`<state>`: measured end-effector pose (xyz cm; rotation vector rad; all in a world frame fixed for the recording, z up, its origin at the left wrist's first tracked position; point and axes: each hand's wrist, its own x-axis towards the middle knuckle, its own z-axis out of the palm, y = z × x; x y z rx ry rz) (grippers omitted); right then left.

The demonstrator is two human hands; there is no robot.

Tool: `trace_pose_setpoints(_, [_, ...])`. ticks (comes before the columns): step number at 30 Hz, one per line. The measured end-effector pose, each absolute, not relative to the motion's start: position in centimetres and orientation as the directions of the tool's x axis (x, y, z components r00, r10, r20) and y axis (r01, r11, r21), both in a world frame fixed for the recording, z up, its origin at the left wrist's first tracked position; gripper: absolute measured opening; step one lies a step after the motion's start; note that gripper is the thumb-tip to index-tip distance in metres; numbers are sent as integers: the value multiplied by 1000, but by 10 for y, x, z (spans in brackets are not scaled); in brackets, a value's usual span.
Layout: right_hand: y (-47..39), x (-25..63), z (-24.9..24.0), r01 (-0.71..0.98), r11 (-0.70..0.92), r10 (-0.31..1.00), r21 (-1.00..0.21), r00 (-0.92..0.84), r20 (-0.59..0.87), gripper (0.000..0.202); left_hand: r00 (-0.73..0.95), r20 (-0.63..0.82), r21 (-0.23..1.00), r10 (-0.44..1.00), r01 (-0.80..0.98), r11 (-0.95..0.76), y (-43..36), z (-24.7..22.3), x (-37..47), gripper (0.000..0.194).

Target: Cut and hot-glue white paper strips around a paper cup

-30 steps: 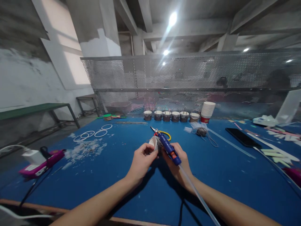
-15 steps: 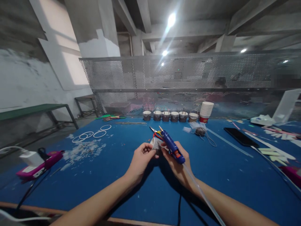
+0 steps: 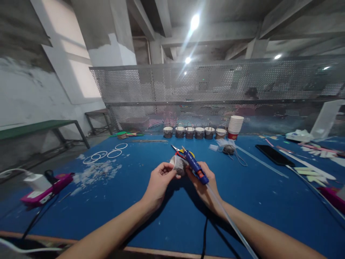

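Between my two hands is a small white paper cup with grey wrapping round its side, tipped over with its rim toward the left. My left hand pinches the cup at its rim. My right hand is closed around a blue hot glue gun, its nozzle pointing away and up to the left. A long clear glue stick trails from the gun's back end. The right fingertips are close to the cup's side; whether they touch it is hidden. Just beyond lie scissors with red and yellow on them.
Several grey-wrapped cups line the back edge beside a paper cup stack. Grey cord and a phone lie right. White rings and a magenta power strip lie left. A mesh partition stands behind.
The cup has turned between my hands, so more of its wrapped side shows. The glue gun has shifted slightly left and down with my right hand. The view has moved a little.
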<state>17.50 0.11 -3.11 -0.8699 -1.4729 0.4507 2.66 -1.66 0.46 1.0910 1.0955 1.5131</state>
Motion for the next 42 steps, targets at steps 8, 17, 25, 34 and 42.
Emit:
trace_pose_setpoints(8, [-3, 176, -20, 164, 593, 769, -788, 173, 615, 17, -152, 116, 975, 982, -171, -142, -16, 9, 27, 14])
trace_pose_setpoints(17, [3, 174, -29, 177, 614, 766, -769, 98, 635, 13, -100, 193, 977, 976, -67, -200, -20, 5, 30, 16])
trace_pose_setpoints(25, [1, 179, -20, 71, 510, 841, -857, 167, 515, 18, -107, 203, 979, 973, 1, -204, -10, 3, 19, 19])
trace_pose_setpoints(34, [9, 177, -24, -45, 369, 904, -928, 247, 348, 28, 198, 526, 678, 827, 489, -548, -11, -6, 14, 26])
trace_pose_setpoints(42, [9, 180, -22, -36, 324, 921, -945, 242, 307, 27, 180, 496, 664, 849, 551, -505, -4, -4, 9, 17])
